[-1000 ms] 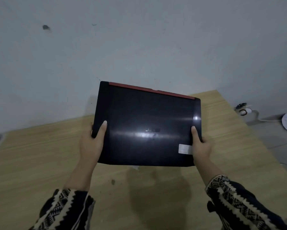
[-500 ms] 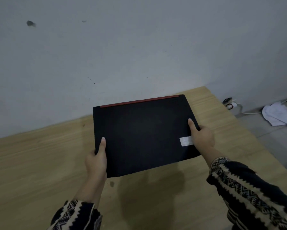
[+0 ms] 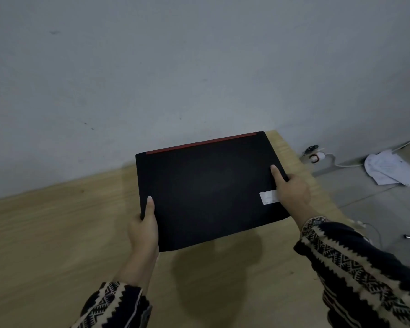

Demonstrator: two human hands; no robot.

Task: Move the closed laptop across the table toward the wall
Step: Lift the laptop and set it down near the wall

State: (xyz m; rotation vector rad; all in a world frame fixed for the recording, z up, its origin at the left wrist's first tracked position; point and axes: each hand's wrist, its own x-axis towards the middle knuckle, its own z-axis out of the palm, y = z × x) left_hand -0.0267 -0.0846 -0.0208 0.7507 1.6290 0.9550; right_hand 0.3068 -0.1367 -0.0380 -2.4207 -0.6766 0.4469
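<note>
The closed black laptop [image 3: 208, 188] has a red strip along its far edge and a white sticker near its right side. It hovers above the wooden table [image 3: 57, 233], casting a shadow below, with its far edge close to the grey wall [image 3: 175, 67]. My left hand [image 3: 143, 229] grips its near-left edge, thumb on the lid. My right hand [image 3: 290, 188] grips its right edge, thumb on the lid beside the sticker. The fingers of both hands are hidden under the laptop.
The table's right edge runs close past the laptop. Beyond it, on the tiled floor, lie a plug with a white cable [image 3: 317, 157], crumpled white paper [image 3: 388, 170] and a thin cable [image 3: 370, 229]. Bare tabletop spreads to the left.
The laptop has come down from a raised, tilted hold to nearly flat and has moved toward the wall and the table's right corner. Both hands have kept their grip.
</note>
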